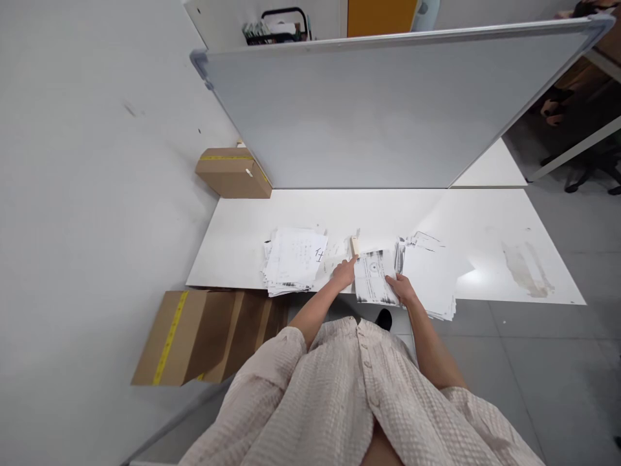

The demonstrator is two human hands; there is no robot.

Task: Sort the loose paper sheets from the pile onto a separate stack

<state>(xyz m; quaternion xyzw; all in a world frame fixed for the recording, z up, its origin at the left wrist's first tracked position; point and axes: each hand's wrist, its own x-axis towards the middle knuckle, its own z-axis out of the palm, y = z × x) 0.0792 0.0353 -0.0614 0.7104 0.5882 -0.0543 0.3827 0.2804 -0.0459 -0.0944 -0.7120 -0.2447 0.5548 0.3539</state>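
Paper in hand: one printed sheet (372, 279), dark patches along its far and near edges, at the front of the white bench (233, 249), its near edge reaching past the bench's front edge. Right hand (402, 289): grip closed on the sheet's right side. Left hand (344, 274): index finger extended to the sheet's far left corner, just beside a small cream block (354, 245); whether that grip grasps anything, I cannot tell from where I stand. A loose pile of marked sheets (294, 259) lies to the left, beyond the left hand. A second paper stack (429, 279), largely white on top, lies just right of the right hand, partly over the front edge. A whiteboard (359, 110) stands behind. A taped cardboard box (235, 178) sits at the far left corner; further cartons (194, 333) stand lower, at left.
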